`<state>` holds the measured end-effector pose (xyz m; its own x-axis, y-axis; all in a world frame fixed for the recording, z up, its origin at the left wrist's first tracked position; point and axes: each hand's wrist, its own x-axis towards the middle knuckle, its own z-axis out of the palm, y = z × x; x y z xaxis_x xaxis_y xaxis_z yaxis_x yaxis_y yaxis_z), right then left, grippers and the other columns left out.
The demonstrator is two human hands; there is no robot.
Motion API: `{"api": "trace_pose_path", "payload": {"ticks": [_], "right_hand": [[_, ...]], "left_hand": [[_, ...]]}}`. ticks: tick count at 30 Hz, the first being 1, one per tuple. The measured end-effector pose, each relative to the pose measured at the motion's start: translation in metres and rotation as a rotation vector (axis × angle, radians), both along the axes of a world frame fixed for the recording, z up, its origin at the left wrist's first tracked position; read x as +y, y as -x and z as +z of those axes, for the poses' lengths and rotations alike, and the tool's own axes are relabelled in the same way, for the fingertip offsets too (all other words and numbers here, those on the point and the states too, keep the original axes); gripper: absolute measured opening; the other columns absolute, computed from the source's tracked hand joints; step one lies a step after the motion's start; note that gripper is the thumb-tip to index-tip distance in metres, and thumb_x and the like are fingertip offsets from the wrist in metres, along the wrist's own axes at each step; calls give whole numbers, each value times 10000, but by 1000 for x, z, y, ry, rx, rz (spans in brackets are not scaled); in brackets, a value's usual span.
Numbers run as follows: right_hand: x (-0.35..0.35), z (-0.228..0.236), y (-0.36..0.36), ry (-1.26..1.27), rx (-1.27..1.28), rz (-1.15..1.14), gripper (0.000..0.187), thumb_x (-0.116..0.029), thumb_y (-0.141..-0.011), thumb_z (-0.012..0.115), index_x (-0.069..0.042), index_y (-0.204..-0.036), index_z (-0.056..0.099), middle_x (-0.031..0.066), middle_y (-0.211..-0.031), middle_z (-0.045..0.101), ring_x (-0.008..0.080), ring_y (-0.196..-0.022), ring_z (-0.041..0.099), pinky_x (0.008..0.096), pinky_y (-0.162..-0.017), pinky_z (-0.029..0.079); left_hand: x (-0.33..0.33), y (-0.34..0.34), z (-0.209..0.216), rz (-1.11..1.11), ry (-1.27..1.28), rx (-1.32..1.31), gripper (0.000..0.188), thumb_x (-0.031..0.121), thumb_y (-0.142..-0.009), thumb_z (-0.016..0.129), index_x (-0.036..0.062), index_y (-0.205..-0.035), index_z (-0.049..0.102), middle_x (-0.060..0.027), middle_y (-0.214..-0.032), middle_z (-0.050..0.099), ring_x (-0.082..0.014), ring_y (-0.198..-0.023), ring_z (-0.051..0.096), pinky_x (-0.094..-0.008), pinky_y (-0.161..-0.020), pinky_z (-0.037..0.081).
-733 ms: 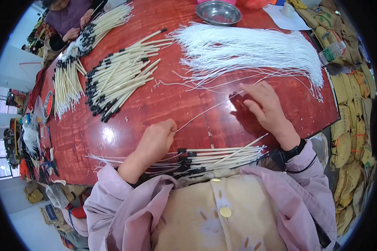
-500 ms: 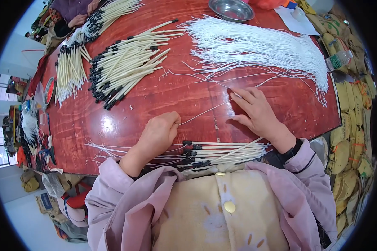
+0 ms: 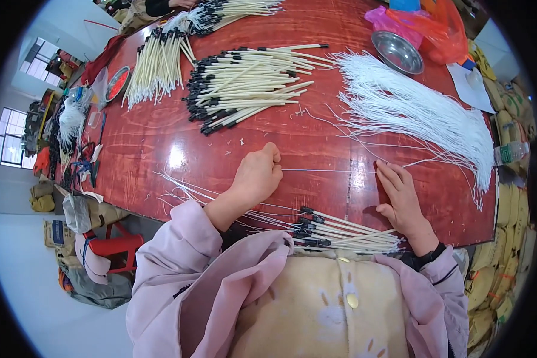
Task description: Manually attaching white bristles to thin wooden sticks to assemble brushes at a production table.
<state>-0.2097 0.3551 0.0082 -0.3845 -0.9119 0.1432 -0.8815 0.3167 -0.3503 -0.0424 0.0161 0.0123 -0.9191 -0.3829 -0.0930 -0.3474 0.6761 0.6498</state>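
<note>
A thin white cord stretches almost straight across the red table. Its left part runs into my left hand, which is closed round it above the tabletop. At the other end my right hand lies low over the table, fingers extended and thumb apart, its fingertips resting by the cord. Close to my body lie pale sticks with black ends; white cords trail leftward from them, under my left forearm. A large bundle of loose white cords spreads beyond my right hand, several strands straying toward it.
Beyond my left hand lies a pile of pale, black-ended sticks, with another bunch farther left. A metal bowl and red plastic bag stand at the back. Another person's hand shows at the far edge. Stacked sacks line the right.
The view has shifted, so the table's things appear farther right and turned. The cord, slanted before, now runs nearly level between my hands. My left hand stays closed on it, my right fingers extended.
</note>
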Motion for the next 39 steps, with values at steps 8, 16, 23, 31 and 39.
{"api": "trace_pose_path", "payload": {"ticks": [8,16,23,31,39], "right_hand": [[4,-1,3,32,-8,7,870,-694,-979,439,43,-1426,547,153,-1543,505,400,-1369,450,498,-1144,359],[4,-2,4,-15,-60,6,856,-689,-1011,389,38,-1435,542,169,-1568,482,404,-1409,411,496,-1188,304],[2,-6,4,33,-59,-4,835,-680,-991,441,34,-1404,571,159,-1535,514,399,-1381,438,498,-1162,333],[4,-9,5,89,-36,-12,800,-652,-979,492,25,-1394,580,157,-1510,535,399,-1348,467,502,-1141,351],[3,-10,8,98,-27,4,749,-605,-989,518,18,-1401,570,147,-1511,540,383,-1350,469,498,-1141,350]], "left_hand": [[-49,39,29,23,337,102,245,182,-878,753,-1,-995,640,-197,-824,694,-380,-788,690,-487,-717,528],[-140,129,4,71,874,262,183,145,-890,683,74,-1059,679,-139,-999,674,-368,-963,660,-481,-824,542],[-133,129,9,-5,858,284,222,14,-852,639,78,-1059,689,-129,-978,665,-346,-907,668,-480,-800,539],[-53,63,39,-201,472,732,265,17,-866,664,85,-1111,735,-122,-1004,688,-343,-912,678,-435,-786,551],[-30,-49,22,-67,103,312,184,-23,-877,701,14,-1045,768,-144,-882,694,-322,-800,680,-385,-712,533]]}}
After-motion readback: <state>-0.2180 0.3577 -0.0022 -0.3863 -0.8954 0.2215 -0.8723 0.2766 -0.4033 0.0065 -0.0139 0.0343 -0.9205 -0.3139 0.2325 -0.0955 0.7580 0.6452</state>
